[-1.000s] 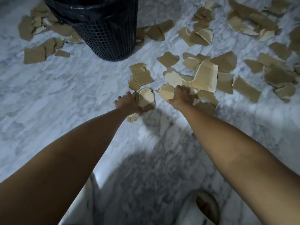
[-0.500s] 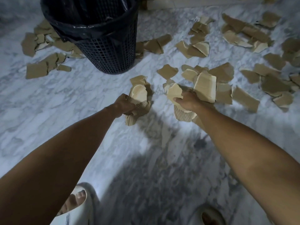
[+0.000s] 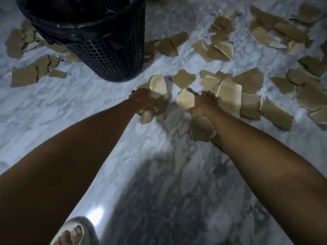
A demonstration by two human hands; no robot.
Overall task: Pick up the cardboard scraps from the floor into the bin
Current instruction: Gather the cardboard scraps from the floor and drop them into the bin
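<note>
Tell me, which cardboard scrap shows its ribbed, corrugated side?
The rounded scrap hanging below the right hand: ridges line its face, while the other scraps look smooth.

left hand (image 3: 142,100): fist closed, arm extended | right hand (image 3: 203,105): closed, arm extended

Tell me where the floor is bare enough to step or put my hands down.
Bare marble floor runs from the bin toward you, left of the left hand, and between both forearms. Crowded: the scraps beyond and right of the right hand, plus a small cluster left of the bin.
</note>
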